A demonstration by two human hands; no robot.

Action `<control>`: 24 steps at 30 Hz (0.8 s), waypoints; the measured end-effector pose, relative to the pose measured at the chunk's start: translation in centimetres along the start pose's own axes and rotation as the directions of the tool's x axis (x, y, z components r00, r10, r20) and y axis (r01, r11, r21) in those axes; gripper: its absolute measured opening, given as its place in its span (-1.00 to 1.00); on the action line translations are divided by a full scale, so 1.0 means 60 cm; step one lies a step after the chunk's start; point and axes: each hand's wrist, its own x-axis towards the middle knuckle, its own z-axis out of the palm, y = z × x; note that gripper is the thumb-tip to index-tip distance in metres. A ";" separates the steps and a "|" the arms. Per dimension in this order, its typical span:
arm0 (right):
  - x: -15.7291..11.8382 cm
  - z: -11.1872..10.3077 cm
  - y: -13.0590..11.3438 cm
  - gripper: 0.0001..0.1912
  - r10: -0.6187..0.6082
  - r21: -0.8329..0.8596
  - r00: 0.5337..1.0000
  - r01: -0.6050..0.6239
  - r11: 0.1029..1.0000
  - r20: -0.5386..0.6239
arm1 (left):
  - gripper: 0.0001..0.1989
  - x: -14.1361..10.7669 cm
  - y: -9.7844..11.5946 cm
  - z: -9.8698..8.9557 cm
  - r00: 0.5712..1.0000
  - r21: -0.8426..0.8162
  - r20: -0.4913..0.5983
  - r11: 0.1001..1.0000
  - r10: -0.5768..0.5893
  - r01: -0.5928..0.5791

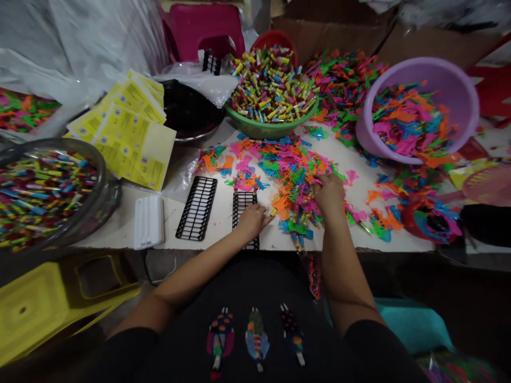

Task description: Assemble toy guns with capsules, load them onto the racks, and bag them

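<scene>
My left hand (250, 221) is closed in a pinch on a small tube (273, 212) with a yellow end. It lies over a black plastic grid rack (244, 202) and hides part of it. A second black grid rack (197, 208) lies flat to the left. My right hand (329, 196) reaches into a loose pile of bright plastic pieces (293, 170) in pink, orange, blue and green. Its fingers are curled together at the pile; what they grip is too small and blurred to name.
A green basin (261, 127) and a clear bowl (104, 170) hold small colourful tubes. The purple tub (465, 96) holds more plastic pieces. Yellow printed sheets (136, 146), a white device (149, 222) and a red bowl (411, 218) stand on the table. A yellow stool (35, 303) is lower left.
</scene>
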 end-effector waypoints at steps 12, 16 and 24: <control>0.000 0.020 0.017 -0.66 0.342 0.105 0.937 -0.348 0.931 0.071 | -0.85 0.014 0.018 -0.022 0.998 0.097 -0.030 0.994 -0.047 0.050; 0.003 0.021 0.011 -0.63 0.351 0.515 0.925 -0.233 0.825 -0.143 | -0.82 0.022 0.021 -0.027 0.987 0.073 -0.161 0.997 0.019 -0.008; -0.073 0.049 -0.054 -0.65 0.416 0.828 0.899 -0.129 0.546 -0.134 | -0.82 -0.010 -0.008 -0.028 0.926 -0.295 -0.377 0.945 0.017 -0.138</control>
